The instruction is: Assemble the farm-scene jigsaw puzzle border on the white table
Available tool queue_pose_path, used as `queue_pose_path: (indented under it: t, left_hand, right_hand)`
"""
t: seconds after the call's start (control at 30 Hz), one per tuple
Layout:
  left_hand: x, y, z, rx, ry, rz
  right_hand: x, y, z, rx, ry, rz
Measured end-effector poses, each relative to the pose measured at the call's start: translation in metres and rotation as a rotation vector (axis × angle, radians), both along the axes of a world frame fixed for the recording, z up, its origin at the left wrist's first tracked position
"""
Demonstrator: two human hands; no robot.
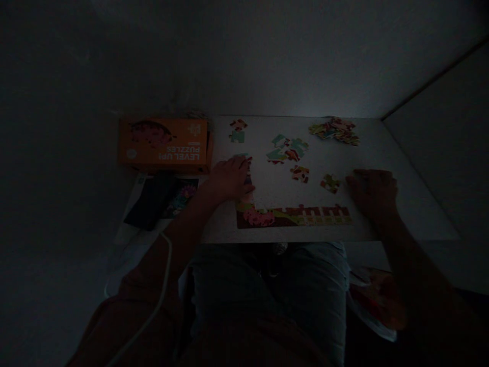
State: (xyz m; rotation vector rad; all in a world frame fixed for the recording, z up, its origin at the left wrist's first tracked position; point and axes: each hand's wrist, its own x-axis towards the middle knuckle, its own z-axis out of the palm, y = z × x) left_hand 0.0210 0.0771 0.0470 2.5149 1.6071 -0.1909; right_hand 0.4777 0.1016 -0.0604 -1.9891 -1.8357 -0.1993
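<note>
The scene is dim. My left hand (pixel 229 179) lies over the left column of a partly joined jigsaw puzzle (pixel 294 217), its thumb apart from the fingers, covering some of the pieces. The joined part forms an L: a bottom row with a fence and a pink shape, and a column rising at the left. On the table to the right, my right hand (pixel 375 192) rests palm down with fingers stretched; what lies under it is hidden. Nearest to it is a loose green puzzle piece (pixel 330 183), with a reddish-green piece (pixel 300 174) further left.
Teal and red loose pieces (pixel 280 155) lie mid-table, two more pieces (pixel 237 136) at the back. A pile of pieces (pixel 336 131) sits back right. An orange puzzle box (pixel 164 145) and a dark object (pixel 151 201) are at left. A white cable (pixel 167 265) crosses my left arm.
</note>
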Motion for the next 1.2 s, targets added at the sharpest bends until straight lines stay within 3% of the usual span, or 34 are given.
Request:
queue_pose_path:
  t: [0.37,0.57,0.77,1.2]
  left_hand:
    - [-0.008,0.001,0.003,-0.045,0.011,0.052]
    - [-0.013,0.002,0.005,-0.066,0.040,-0.002]
    - [-0.013,0.002,0.006,-0.098,0.041,0.027]
    - [-0.008,-0.002,0.007,-0.136,-0.011,0.054]
  right_hand:
    - [0.000,-0.001,-0.001,-0.008,-0.009,-0.022]
    - [0.001,-0.001,-0.002,0.059,-0.011,0.044]
    - [-0.004,-0.003,0.004,0.000,0.009,-0.006]
    - [0.001,0.001,-0.001,0.030,-0.005,0.013]
